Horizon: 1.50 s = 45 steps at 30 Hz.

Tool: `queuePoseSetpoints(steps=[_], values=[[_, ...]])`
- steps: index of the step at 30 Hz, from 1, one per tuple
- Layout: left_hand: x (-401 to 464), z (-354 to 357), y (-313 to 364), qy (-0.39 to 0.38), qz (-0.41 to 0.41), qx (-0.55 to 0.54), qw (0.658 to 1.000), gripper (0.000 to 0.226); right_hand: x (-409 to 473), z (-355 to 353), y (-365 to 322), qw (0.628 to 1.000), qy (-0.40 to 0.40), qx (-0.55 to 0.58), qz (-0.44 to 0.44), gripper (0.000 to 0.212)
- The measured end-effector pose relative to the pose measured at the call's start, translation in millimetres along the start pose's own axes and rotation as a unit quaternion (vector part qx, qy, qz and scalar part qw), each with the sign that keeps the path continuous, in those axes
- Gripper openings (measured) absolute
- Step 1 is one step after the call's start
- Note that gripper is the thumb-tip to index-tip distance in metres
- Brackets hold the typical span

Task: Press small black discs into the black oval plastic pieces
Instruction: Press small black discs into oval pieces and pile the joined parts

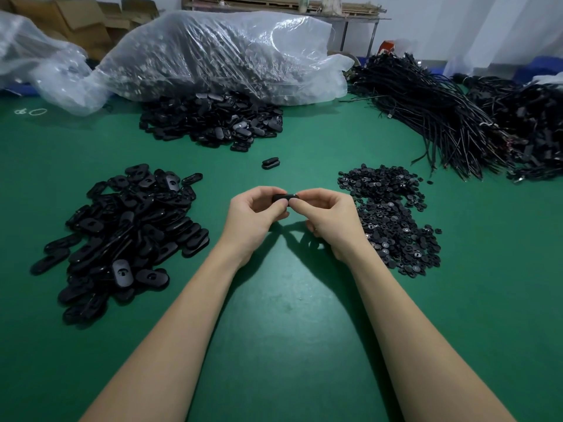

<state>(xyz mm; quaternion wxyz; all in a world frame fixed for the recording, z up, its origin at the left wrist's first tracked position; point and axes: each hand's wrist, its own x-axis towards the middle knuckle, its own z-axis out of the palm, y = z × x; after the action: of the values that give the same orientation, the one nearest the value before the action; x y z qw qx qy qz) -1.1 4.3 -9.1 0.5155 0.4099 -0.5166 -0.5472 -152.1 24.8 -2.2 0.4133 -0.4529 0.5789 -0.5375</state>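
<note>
While pinched edge-on, slim black oval piece [285, 197]

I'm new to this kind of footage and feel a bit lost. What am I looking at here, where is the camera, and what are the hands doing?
There is no machine: a person works with bare hands, filmed by a camera worn on their head, looking forward and down. The left hand and right hand together pinch one black oval piece above the green table. Left lies a pile of oval pieces, right a pile of small discs, and farther back another oval pile in front of a plastic bag. Black cables lie at far right. Whether a disc is already in the held piece cannot be seen.
</note>
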Motion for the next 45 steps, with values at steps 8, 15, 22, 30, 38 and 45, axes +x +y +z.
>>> queuePoseSetpoints(steps=[8,15,22,30,38,45], values=[[0,0,-1,0.010,0.001,0.063,0.998,0.018,3,2,8,0.991,0.023,-0.118,-0.060,0.009],[2,-2,-6,0.005,0.027,0.126,0.992,0.016,0,1,5,0.980,0.009,-0.166,-0.104,0.020],[5,1,-8,0.016,0.029,0.168,0.985,0.015,-2,2,6,0.980,0.021,-0.165,-0.107,0.021],[4,-5,0,0.003,0.145,0.207,0.968,0.017,-1,-1,4,0.998,-0.001,0.023,-0.051,0.008],[41,-6,-2,0.078,0.222,0.406,0.883,0.027,5,1,2,0.994,0.044,0.104,-0.007,0.022],[104,0,1,0.158,0.081,0.481,0.858,0.025,3,3,1,0.997,0.014,0.078,-0.015,0.019]])
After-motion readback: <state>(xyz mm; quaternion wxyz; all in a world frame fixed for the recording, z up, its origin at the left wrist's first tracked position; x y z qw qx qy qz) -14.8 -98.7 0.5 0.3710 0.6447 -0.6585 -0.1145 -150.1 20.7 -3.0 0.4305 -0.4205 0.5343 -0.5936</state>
